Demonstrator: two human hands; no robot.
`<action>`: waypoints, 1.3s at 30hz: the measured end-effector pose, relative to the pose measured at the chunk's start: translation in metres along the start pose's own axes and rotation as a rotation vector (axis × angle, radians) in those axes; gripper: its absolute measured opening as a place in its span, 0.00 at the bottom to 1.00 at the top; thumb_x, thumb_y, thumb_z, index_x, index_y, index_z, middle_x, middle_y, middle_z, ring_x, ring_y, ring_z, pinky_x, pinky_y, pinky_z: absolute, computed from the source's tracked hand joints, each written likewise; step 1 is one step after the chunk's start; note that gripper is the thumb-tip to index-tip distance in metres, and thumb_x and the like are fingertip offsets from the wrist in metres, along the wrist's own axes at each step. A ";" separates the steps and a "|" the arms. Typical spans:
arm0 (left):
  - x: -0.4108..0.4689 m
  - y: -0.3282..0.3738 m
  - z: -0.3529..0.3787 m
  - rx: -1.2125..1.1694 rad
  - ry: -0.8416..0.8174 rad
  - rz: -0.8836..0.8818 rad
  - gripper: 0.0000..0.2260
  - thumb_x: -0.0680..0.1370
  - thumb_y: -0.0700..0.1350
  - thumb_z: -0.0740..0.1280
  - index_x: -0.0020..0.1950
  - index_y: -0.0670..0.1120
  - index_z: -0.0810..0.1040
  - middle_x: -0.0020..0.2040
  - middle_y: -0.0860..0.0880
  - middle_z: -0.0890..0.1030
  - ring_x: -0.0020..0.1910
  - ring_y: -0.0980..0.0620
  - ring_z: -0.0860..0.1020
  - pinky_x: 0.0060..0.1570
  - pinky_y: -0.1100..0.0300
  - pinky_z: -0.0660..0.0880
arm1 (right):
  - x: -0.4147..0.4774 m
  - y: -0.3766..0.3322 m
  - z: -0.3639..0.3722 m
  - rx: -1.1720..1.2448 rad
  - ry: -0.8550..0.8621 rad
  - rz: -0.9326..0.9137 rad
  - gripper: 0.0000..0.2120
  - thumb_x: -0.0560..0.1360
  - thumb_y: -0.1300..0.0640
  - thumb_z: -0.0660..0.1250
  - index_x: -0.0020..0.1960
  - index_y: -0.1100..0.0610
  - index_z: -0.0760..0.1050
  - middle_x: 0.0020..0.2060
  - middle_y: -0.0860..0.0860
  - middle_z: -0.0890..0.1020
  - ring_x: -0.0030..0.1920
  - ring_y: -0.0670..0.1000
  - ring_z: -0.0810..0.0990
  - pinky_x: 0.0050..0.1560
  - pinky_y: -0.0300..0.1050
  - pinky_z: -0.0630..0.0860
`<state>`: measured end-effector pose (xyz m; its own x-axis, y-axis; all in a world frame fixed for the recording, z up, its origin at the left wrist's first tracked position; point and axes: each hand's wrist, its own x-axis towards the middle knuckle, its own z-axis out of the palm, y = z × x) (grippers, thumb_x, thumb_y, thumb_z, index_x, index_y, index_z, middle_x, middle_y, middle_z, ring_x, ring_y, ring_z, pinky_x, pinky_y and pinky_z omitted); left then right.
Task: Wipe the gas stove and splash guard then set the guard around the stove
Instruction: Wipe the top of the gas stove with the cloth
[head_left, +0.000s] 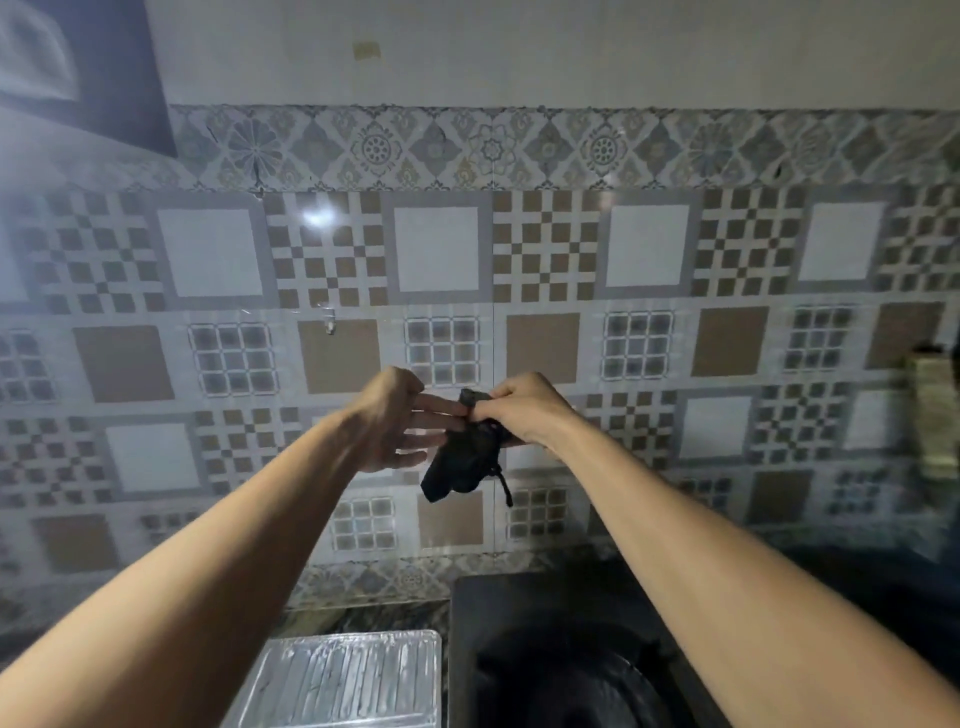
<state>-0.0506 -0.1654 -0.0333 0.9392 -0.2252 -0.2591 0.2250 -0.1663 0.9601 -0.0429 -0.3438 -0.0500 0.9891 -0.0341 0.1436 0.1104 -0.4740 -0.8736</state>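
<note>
Both my arms reach forward toward the tiled wall. My right hand (524, 413) is closed on a dark crumpled cloth (462, 465) that hangs below it, a thin strip dangling from it. My left hand (400, 421) is open, its fingers spread and its fingertips touching the cloth's top. Below, at the bottom centre, lies the black gas stove (540, 644), partly hidden by my right forearm. A silvery ribbed foil panel, the splash guard (343, 680), lies flat to the left of the stove.
A patterned tile wall (441, 249) fills the view behind my hands, with a small clear hook (329, 319) on it. A greenish object (935, 415) hangs at the right edge. Dark countertop (857, 566) runs to the right of the stove.
</note>
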 end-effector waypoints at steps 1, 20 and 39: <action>0.005 -0.007 0.006 0.049 0.034 0.023 0.20 0.80 0.48 0.54 0.52 0.44 0.85 0.51 0.48 0.87 0.51 0.48 0.78 0.51 0.53 0.70 | -0.001 0.007 -0.003 0.014 0.002 0.016 0.05 0.66 0.59 0.75 0.37 0.58 0.79 0.32 0.53 0.76 0.35 0.50 0.78 0.51 0.56 0.81; 0.111 -0.182 0.076 0.703 0.026 0.168 0.11 0.72 0.48 0.78 0.50 0.44 0.83 0.47 0.44 0.85 0.46 0.48 0.82 0.48 0.58 0.79 | -0.008 0.176 0.008 -0.422 -0.221 0.359 0.02 0.72 0.66 0.70 0.42 0.61 0.78 0.41 0.56 0.77 0.38 0.53 0.78 0.28 0.42 0.75; 0.074 -0.242 0.029 1.318 -0.091 0.249 0.30 0.81 0.60 0.44 0.82 0.50 0.50 0.81 0.49 0.51 0.81 0.45 0.47 0.77 0.38 0.51 | -0.015 0.202 0.056 -0.831 -0.771 0.248 0.29 0.83 0.39 0.48 0.79 0.39 0.36 0.79 0.52 0.34 0.77 0.61 0.31 0.74 0.65 0.35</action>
<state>-0.0435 -0.1701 -0.2879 0.8864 -0.4383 -0.1487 -0.4117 -0.8935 0.1795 -0.0302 -0.3899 -0.2541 0.8033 0.2028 -0.5601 0.0898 -0.9708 -0.2227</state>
